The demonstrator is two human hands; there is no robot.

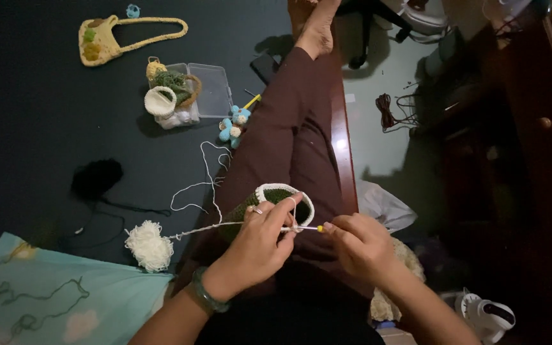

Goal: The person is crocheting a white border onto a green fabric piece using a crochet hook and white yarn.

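Observation:
My left hand (260, 239) pinches a dark green crocheted piece with a white rim (280, 197) that rests on my lap, and white yarn runs over its fingers. My right hand (359, 243) grips a crochet hook with a yellow end (308, 228), its tip at the white rim. The white yarn strand (209, 185) trails left in loops to a small white yarn ball (149, 246) on the dark bed surface. A green bangle sits on my left wrist.
A clear plastic box (209, 89) with crocheted baskets, a blue crocheted toy (234, 124), a yellow crocheted bag (100, 41) and a black yarn clump (97, 177) lie on the dark surface. A pale blue cloth (46, 294) is at lower left. A white kettle (487, 313) stands on the floor.

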